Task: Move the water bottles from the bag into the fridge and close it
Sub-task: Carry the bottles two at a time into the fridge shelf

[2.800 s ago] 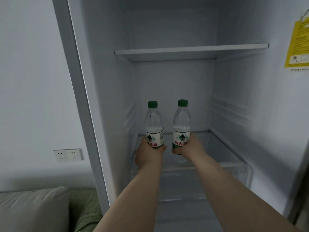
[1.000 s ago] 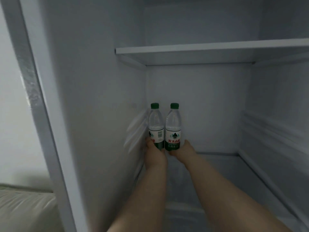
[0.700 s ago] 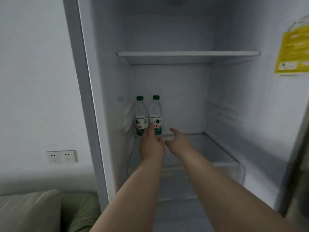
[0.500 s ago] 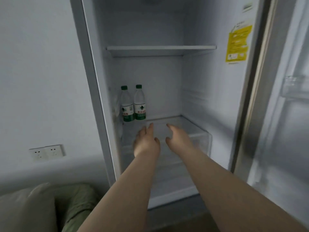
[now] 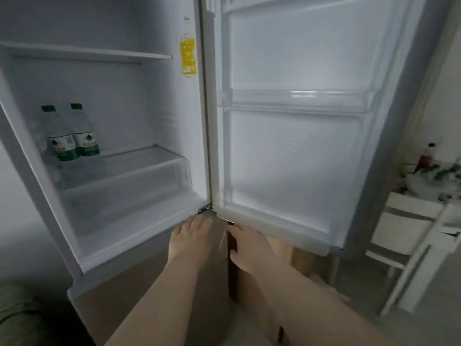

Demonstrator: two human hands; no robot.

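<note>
One fridge [image 5: 119, 101] fills the left half of my view, its compartment open and lit dimly. Its door [image 5: 294, 151] is swung wide to the right, with a clear door rail [image 5: 299, 99] across the inner face. Far right, a white stand [image 5: 409, 228] carries blurred clutter I can't make out. Inside the fridge, a clear drawer [image 5: 129, 186] sits at the bottom, and a white shelf [image 5: 87, 52] runs across higher up.

I have both hands low in front of the fridge, just under the door's hinge corner. The left hand [image 5: 190, 239] is flat, fingers straight and slightly spread, holding nothing. The right hand [image 5: 252, 248] is just beside it under the door's bottom edge, fingers extended and loose, also holding nothing. I can't tell whether either one touches the lower front panel.

The left bottle [image 5: 61, 136] and the right bottle [image 5: 84, 133] stand upright, side by side and touching, on the surface over the drawer, at the back left against the side wall. Both have green caps and green-and-white labels. A yellow sticker [image 5: 188, 57] is on the right inner wall.
</note>
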